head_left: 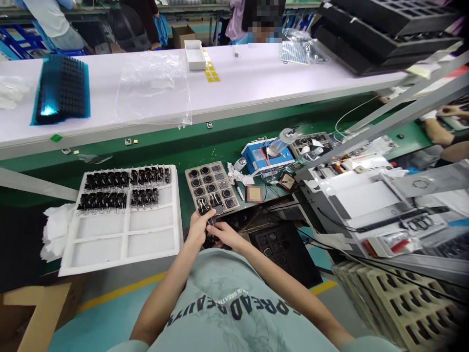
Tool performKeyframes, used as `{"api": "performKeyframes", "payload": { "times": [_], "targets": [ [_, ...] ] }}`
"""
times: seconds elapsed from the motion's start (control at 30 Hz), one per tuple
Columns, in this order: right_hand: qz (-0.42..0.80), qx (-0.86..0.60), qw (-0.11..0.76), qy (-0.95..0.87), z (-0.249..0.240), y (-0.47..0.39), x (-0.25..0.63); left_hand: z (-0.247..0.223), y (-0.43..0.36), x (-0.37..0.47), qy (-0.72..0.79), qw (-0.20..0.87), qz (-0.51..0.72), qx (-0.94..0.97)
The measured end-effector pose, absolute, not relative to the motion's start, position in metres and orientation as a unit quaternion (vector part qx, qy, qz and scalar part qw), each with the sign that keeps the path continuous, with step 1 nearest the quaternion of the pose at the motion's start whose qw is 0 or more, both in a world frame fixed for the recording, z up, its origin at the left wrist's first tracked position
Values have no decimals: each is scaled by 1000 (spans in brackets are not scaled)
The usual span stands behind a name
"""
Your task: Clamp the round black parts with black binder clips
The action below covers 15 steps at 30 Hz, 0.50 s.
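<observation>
My left hand [198, 228] and my right hand [226, 234] meet close to my body, fingers closed around a small black piece [212, 220] with thin metal handles, apparently a binder clip. What it sits on is hidden by the fingers. Just beyond them lies a beige tray [188, 182] with round black watch-like parts in its pockets; two binder clips with silver handles stand on its near edge. Left of my hands is a white foam tray [98, 226], its upper compartments lined with rows of black binder clips.
A blue-and-white device [254, 159] stands beyond the tray to the right, near a white marker [240, 191] and a square beige block [254, 194]. A black tray [287, 254] lies low at right. The raised shelf [220, 98] runs across the front. People sit behind it.
</observation>
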State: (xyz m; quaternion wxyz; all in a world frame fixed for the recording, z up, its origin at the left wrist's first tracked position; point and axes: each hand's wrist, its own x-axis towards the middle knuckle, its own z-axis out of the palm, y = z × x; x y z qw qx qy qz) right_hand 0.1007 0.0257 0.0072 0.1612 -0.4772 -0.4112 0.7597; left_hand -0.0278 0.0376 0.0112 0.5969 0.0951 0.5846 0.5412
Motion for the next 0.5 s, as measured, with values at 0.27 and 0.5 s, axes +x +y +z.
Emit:
{"api": "performKeyframes", "payload": {
  "times": [0.27,0.5],
  "targets": [
    [705,-495,110,-496,-19,5,122,-3,32,-17,552,641,533,19],
    [558,-599,136,-557,-50,19,139,-7,24,-40,583,593,548,87]
  ]
}}
